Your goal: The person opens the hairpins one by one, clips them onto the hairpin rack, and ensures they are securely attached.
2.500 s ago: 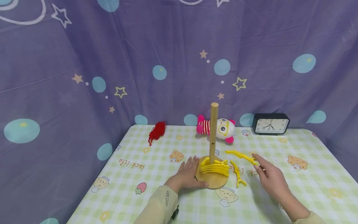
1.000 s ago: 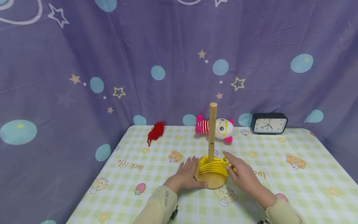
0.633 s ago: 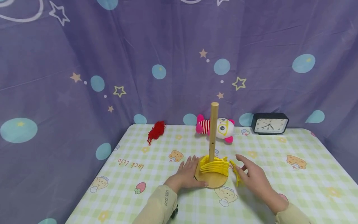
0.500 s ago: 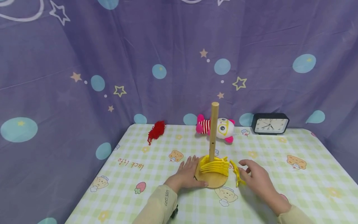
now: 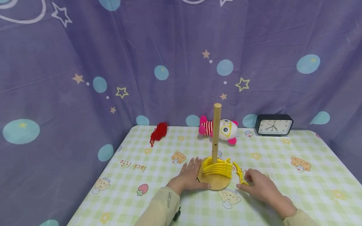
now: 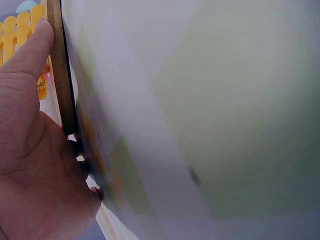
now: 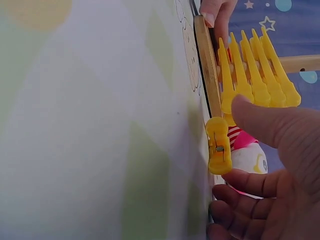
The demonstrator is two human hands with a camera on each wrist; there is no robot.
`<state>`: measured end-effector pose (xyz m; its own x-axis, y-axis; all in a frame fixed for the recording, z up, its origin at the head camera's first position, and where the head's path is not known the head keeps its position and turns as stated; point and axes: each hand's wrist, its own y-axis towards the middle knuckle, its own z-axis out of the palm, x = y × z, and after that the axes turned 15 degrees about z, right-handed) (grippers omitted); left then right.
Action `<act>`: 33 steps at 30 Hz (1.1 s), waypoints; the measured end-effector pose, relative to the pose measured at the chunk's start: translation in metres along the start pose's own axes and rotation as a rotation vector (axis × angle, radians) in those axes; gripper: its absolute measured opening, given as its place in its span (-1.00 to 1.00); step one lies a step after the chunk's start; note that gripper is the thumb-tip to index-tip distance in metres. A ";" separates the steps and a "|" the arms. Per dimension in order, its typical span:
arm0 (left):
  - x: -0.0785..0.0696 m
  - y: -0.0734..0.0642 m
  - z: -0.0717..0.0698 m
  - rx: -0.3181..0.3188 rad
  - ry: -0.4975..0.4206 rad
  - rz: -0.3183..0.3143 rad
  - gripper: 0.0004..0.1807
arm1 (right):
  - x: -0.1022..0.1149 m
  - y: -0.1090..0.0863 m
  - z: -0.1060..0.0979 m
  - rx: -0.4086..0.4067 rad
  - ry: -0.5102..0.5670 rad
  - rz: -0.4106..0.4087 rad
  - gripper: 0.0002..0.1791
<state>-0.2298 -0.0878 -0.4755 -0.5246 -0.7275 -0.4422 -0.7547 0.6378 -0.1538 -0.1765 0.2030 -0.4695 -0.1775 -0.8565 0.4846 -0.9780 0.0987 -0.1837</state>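
A wooden stand, a round base (image 5: 217, 183) with an upright post (image 5: 216, 131), carries several long yellow spring clips (image 5: 217, 169) around the foot of its post. My left hand (image 5: 188, 177) rests with fairly straight fingers at the base's left rim, its thumb on the front rim; the left wrist view shows the thumb (image 6: 35, 47) against the base. Right of the base, one loose yellow clip (image 5: 239, 172) lies on the tablecloth. My right hand (image 5: 261, 185) is around its near end, thumb and index finger spread. In the right wrist view that clip (image 7: 218, 145) sits between thumb and index finger, thumb apart.
Behind the stand lie a pink-and-white plush toy (image 5: 226, 129) and, further left, a tangle of red yarn (image 5: 159, 133). A black alarm clock (image 5: 274, 125) stands at the back right. The checked tablecloth (image 5: 282, 153) reaches a purple curtain (image 5: 181, 40).
My right hand carried a yellow clip to the stand and let go of it there. It then moved back right and spread around the loose clip. My left hand stayed on the base.
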 end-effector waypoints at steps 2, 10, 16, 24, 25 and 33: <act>0.000 0.001 0.000 -0.002 -0.001 0.000 0.25 | 0.000 0.000 0.001 0.005 -0.007 0.000 -0.46; 0.003 0.003 0.003 -0.003 0.019 -0.007 0.27 | -0.002 0.001 0.005 0.008 -0.045 -0.016 -0.41; 0.001 0.002 0.001 -0.009 0.008 -0.001 0.25 | -0.002 0.000 0.006 -0.003 -0.075 -0.028 -0.43; 0.012 0.010 0.011 -0.012 0.020 -0.009 0.29 | 0.000 0.000 0.007 -0.004 -0.105 0.019 -0.50; 0.012 0.010 0.012 -0.014 0.018 -0.009 0.29 | 0.000 0.001 0.007 0.000 -0.107 0.025 -0.51; 0.010 0.008 0.009 -0.011 0.019 -0.009 0.28 | -0.002 0.001 0.004 -0.035 -0.034 0.034 -0.69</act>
<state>-0.2374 -0.0881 -0.4896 -0.5252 -0.7378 -0.4239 -0.7635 0.6286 -0.1482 -0.1768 0.2031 -0.4741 -0.2079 -0.8691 0.4487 -0.9747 0.1456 -0.1696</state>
